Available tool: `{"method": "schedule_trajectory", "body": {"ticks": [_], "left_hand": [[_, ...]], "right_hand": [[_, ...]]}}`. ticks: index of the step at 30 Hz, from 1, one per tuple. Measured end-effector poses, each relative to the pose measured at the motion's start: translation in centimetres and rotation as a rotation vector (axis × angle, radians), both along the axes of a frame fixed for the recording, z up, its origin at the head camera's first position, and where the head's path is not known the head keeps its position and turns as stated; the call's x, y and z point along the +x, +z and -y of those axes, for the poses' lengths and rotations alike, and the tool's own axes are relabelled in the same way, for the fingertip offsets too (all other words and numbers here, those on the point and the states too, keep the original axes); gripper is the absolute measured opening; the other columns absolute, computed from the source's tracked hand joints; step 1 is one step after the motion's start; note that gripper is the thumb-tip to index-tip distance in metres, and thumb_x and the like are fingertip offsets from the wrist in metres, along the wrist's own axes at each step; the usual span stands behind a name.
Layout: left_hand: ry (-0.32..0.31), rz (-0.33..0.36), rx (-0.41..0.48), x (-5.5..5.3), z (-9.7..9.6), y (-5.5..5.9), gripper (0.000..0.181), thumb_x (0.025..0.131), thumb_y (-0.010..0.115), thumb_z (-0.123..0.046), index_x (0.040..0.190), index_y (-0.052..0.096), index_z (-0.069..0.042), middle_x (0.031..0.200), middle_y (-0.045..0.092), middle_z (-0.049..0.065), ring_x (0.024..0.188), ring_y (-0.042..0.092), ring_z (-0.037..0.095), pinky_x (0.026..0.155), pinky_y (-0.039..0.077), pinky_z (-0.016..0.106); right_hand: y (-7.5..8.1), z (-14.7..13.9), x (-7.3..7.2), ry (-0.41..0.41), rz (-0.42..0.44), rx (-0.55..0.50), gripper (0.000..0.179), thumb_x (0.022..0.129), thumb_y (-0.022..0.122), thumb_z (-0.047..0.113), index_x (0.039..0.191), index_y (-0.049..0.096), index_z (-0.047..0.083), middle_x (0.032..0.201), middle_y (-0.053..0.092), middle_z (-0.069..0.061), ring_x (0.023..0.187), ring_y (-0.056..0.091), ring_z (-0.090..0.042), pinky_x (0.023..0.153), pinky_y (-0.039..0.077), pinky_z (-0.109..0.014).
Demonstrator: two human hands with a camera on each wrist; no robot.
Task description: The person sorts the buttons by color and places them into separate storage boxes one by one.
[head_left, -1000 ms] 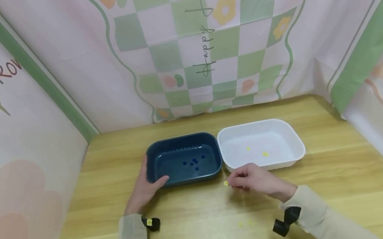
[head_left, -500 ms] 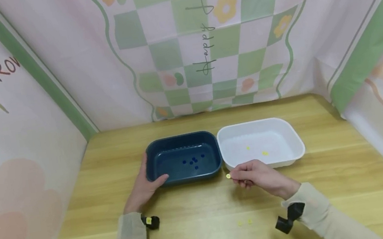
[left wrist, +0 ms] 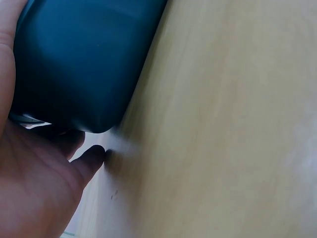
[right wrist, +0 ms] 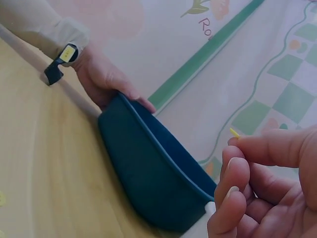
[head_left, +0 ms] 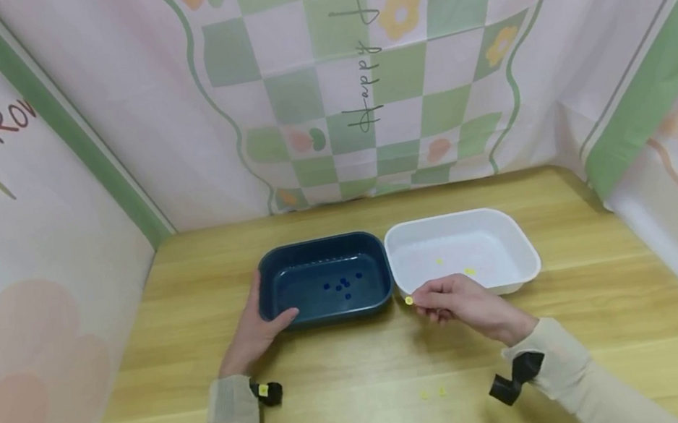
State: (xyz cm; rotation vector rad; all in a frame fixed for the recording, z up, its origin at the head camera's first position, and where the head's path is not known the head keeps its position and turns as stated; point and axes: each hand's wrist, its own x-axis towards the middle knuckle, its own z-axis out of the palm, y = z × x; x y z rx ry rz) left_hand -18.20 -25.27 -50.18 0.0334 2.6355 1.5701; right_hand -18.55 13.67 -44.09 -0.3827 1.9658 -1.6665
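Observation:
My right hand (head_left: 468, 305) pinches a small, flat, round yellow button (head_left: 408, 300) between thumb and forefinger. It hovers at the front left corner of the white tray (head_left: 528, 263); the right wrist view shows the button (right wrist: 234, 133) edge-on at the fingertips. My left hand (head_left: 255, 334) holds the left end of the dark blue tray (head_left: 328, 317), its thumb along the front rim and its fingers round the left side. Several dark blue buttons (head_left: 343, 284) lie inside that tray. A few yellow buttons (head_left: 469, 271) lie in the white tray.
Two more yellow buttons (head_left: 441, 391) lie on the wooden table (head_left: 343, 415) near its front. Both trays stand side by side, ends meeting. A patterned curtain (head_left: 348, 93) hangs behind the table, with fabric on both sides.
My right hand has lifted the yellow button and moved it slightly right and away from me, up to the white tray's corner. The left hand has stayed on the dark blue tray.

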Motion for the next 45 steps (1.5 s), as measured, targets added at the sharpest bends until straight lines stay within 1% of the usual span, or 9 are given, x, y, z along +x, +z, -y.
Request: {"method": "schedule_trajectory", "body": {"ticks": [9,18,21,25,29,34,39,42,45], "left_hand": [[0.012,0.015,0.020,-0.1,0.0,0.0,0.107,0.084,0.074,-0.045,0.156,-0.004,-0.033,0.162,-0.002,-0.004,0.148,0.004,0.027,0.117,0.010,0.055],[-0.006,-0.004,0.004,0.0,0.1,-0.1,0.110,0.082,0.072,-0.053,0.157,-0.004,-0.028,0.162,-0.003,-0.005,0.148,0.004,0.027,0.117,0.011,0.055],[-0.007,-0.007,0.004,0.0,0.2,-0.1,0.109,0.083,0.073,-0.050,0.157,-0.004,-0.027,0.162,-0.003,-0.004,0.148,0.004,0.028,0.117,0.011,0.055],[-0.003,-0.004,0.000,0.0,0.2,-0.1,0.108,0.084,0.073,-0.046,0.157,-0.005,-0.027,0.162,-0.003,-0.003,0.148,0.004,0.029,0.117,0.011,0.056],[-0.008,0.000,-0.008,-0.1,0.2,-0.3,0.109,0.083,0.073,-0.050,0.156,-0.006,-0.032,0.162,-0.003,-0.003,0.148,0.004,0.029,0.117,0.010,0.055],[-0.013,-0.011,-0.010,-0.2,0.2,-0.4,0.108,0.083,0.072,-0.052,0.155,-0.006,-0.035,0.162,-0.003,-0.003,0.148,0.004,0.029,0.117,0.009,0.055],[-0.014,-0.018,-0.010,-0.2,0.2,-0.4,0.107,0.084,0.072,-0.048,0.156,-0.005,-0.032,0.162,-0.003,-0.002,0.148,0.004,0.029,0.117,0.010,0.055],[-0.013,-0.017,-0.017,-0.2,0.2,-0.5,0.107,0.085,0.072,-0.048,0.156,-0.005,-0.029,0.162,-0.003,-0.002,0.148,0.004,0.029,0.117,0.010,0.055],[-0.012,-0.019,-0.020,-0.2,0.2,-0.5,0.107,0.085,0.072,-0.047,0.156,-0.005,-0.029,0.163,-0.003,-0.001,0.148,0.004,0.029,0.117,0.010,0.055]], "right_hand": [[0.7,-0.9,-1.0,-0.074,-0.012,-0.034,0.042,0.096,0.062,0.024,0.107,0.060,-0.016,0.087,0.064,-0.013,0.069,0.055,-0.010,0.060,0.048,-0.019],[1.2,-1.9,-2.4,-0.127,0.014,-0.061,0.041,0.098,0.059,0.022,0.110,0.057,-0.018,0.085,0.062,-0.008,0.068,0.054,-0.009,0.060,0.048,-0.020],[1.4,-2.1,-3.0,-0.142,0.006,-0.067,0.043,0.098,0.060,0.023,0.110,0.057,-0.019,0.086,0.062,-0.009,0.069,0.053,-0.009,0.060,0.048,-0.019],[1.5,-2.2,-3.8,-0.159,-0.004,-0.063,0.044,0.097,0.061,0.025,0.108,0.058,-0.017,0.088,0.062,-0.009,0.071,0.053,-0.009,0.061,0.048,-0.020],[1.4,-2.4,-4.4,-0.189,0.002,-0.049,0.043,0.097,0.062,0.027,0.106,0.060,-0.015,0.087,0.062,-0.008,0.072,0.052,-0.010,0.061,0.048,-0.020],[1.0,-2.8,-5.2,-0.229,0.009,-0.034,0.035,0.096,0.063,0.028,0.103,0.065,-0.006,0.088,0.061,-0.005,0.073,0.052,-0.009,0.062,0.048,-0.020],[0.9,-3.2,-5.9,-0.259,-0.023,0.055,0.041,0.096,0.063,0.030,0.112,0.063,-0.008,0.089,0.061,-0.001,0.076,0.056,-0.010,0.066,0.051,-0.023],[0.9,-3.5,-6.3,-0.270,-0.058,0.153,0.047,0.097,0.061,0.031,0.117,0.060,-0.012,0.091,0.062,-0.003,0.077,0.058,-0.011,0.067,0.052,-0.026],[0.9,-3.8,-6.6,-0.271,-0.082,0.241,0.046,0.097,0.060,0.031,0.116,0.061,-0.010,0.094,0.062,-0.007,0.078,0.059,-0.014,0.067,0.052,-0.027]]}}
